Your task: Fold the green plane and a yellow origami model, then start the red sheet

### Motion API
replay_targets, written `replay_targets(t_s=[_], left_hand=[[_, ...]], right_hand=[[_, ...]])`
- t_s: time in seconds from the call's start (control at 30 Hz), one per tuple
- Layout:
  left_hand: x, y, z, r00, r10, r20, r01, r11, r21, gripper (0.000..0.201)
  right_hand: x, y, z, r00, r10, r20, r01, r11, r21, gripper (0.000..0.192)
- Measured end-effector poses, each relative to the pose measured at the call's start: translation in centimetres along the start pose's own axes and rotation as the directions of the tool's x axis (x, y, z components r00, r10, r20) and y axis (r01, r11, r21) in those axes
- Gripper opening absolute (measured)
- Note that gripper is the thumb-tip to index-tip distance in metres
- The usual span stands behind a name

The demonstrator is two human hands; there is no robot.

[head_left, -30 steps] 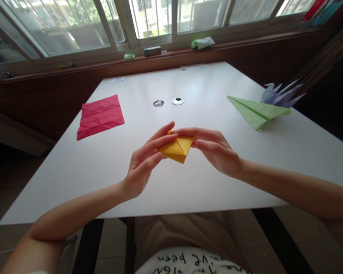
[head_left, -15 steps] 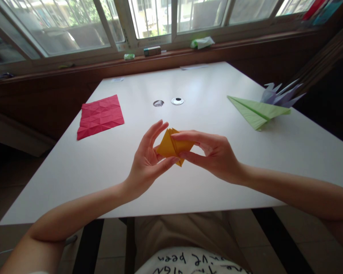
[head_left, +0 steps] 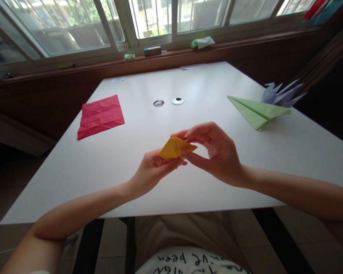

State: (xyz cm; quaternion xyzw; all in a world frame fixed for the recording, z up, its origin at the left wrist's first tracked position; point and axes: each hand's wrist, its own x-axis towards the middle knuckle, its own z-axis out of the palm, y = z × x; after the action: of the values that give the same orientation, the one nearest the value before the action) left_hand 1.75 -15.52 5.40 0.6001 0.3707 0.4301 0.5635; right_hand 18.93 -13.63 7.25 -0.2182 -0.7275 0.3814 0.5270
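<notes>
A small piece of folded yellow origami paper (head_left: 171,148) is held up over the table, with a crease down its middle and points at either side. My left hand (head_left: 154,167) grips it from below and the left, thumb along the lower edge and the other fingers partly hidden behind. On the right side, my right hand (head_left: 217,154) pinches it, its thumb at the lower right and its curled fingers behind the upper right edge.
A creased red paper (head_left: 101,116) lies on the white table (head_left: 131,201) at left. Two round stickers (head_left: 159,103) lie beyond my hands. At right are a green paper plane (head_left: 258,110) and a purple folded paper (head_left: 284,95). A small box (head_left: 152,51) stands on the windowsill.
My left fingers have gone from raised above the paper to curled behind and under it. The right fingers have moved off its front to its upper back edge. The paper has tilted.
</notes>
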Motion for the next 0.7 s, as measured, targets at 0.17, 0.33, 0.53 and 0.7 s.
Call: replay_targets(t_s=[0.17, 0.33, 0.53, 0.7], left_hand=[[-0.3, 0.1, -0.2, 0.997, -0.041, 0.067, 0.037, 0.998, 0.057, 0.018], [-0.8, 0.8, -0.2, 0.986, -0.086, 0.146, 0.074, 0.994, 0.082, 0.017], [-1.1, 1.7, -0.2, 0.947, -0.135, 0.291, 0.148, 0.989, -0.022, 0.019], [-1.2, 2.1, -0.3, 0.927, -0.123, 0.355, 0.153, 0.986, -0.059, 0.028]], right_hand=[[0.6, -0.4, -0.3, 0.998, 0.054, 0.028, -0.050, 0.991, -0.122, 0.025], [1.1, -0.7, -0.6, 0.986, 0.146, 0.082, -0.132, 0.979, -0.158, 0.014], [1.4, -1.0, -0.9, 0.833, 0.402, 0.381, -0.455, 0.889, 0.056, 0.035], [1.4, -0.9, -0.8, 0.817, 0.405, 0.411, -0.505, 0.846, 0.169, 0.038]])
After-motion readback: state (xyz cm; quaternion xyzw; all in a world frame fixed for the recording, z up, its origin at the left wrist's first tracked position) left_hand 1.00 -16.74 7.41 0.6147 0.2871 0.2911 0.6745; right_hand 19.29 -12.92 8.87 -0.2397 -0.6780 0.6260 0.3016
